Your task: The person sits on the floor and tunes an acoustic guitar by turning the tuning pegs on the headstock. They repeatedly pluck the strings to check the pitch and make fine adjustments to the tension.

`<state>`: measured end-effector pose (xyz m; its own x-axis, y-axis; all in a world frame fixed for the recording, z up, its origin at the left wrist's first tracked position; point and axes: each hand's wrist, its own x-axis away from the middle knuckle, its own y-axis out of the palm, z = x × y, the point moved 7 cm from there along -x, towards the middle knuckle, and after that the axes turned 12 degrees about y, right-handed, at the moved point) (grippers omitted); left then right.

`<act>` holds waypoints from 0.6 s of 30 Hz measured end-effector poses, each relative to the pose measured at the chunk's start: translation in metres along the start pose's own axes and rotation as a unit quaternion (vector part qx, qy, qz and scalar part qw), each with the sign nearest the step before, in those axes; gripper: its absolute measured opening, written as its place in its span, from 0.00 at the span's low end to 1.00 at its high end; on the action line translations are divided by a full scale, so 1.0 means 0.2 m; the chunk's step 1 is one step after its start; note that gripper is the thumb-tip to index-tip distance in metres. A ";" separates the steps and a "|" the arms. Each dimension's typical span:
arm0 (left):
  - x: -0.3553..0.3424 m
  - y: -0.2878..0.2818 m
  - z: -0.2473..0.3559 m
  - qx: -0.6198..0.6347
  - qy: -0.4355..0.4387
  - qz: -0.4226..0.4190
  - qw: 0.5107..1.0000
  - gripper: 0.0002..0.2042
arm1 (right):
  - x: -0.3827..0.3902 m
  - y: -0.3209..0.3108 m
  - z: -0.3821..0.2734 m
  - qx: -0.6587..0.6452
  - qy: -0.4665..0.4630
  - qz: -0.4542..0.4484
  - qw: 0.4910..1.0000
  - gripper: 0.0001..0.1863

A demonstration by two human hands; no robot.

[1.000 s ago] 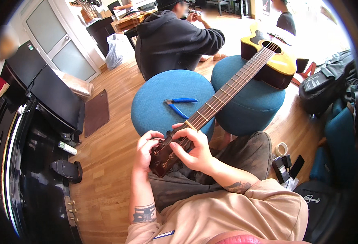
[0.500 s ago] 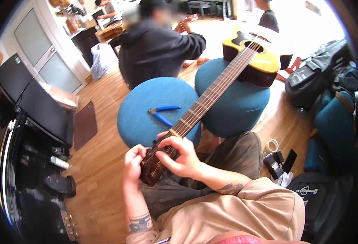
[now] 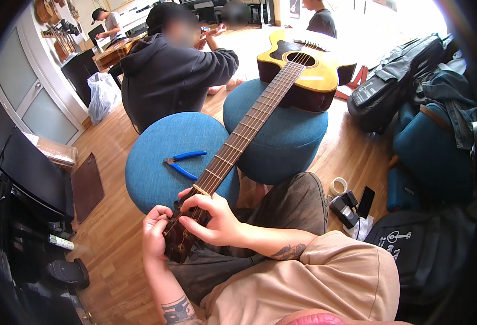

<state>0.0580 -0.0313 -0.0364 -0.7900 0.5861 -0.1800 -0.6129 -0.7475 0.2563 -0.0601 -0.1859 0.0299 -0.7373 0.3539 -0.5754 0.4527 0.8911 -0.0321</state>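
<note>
Gripping the dark wooden guitar headstock [image 3: 180, 238] over our lap, our left hand [image 3: 155, 234] pinches its left edge while our right hand [image 3: 215, 218] closes fingers over the strings near the nut. Beyond the headstock, blue-handled cutters [image 3: 182, 162] lie on a round blue fabric stool [image 3: 157, 162]; the yellow guitar body [image 3: 303, 70] rests on a second blue stool [image 3: 287, 135].

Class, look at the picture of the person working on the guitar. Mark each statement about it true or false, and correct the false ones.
1. Both hands are at the guitar's headstock. True: left hand, right hand.
2. The pliers lie on the floor. False: they lie on the near blue stool.
3. The guitar body rests on the far stool. True.
4. The pliers have red handles. False: blue.
5. The right hand holds the pliers. False: it is on the headstock.
</note>
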 end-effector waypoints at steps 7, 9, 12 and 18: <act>0.01 0.01 0.04 -0.086 -0.001 0.045 0.995 0.07 | -0.01 0.01 0.03 -0.006 0.018 -0.001 1.000 0.10; 0.01 0.03 0.05 -0.063 -0.014 0.042 0.997 0.06 | -0.01 0.01 0.02 -0.003 0.013 0.001 1.000 0.10; 0.01 0.06 0.05 -0.012 -0.019 0.035 0.999 0.07 | 0.00 0.00 0.00 0.000 0.007 0.003 1.000 0.10; 0.00 0.02 0.02 0.008 0.019 0.031 0.999 0.10 | 0.00 0.00 0.00 -0.012 0.013 -0.003 1.000 0.10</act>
<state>0.0559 -0.0327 -0.0313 -0.8268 0.5262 -0.1986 -0.5624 -0.7770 0.2828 -0.0593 -0.1855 0.0299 -0.7533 0.3554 -0.5533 0.4360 0.8998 -0.0157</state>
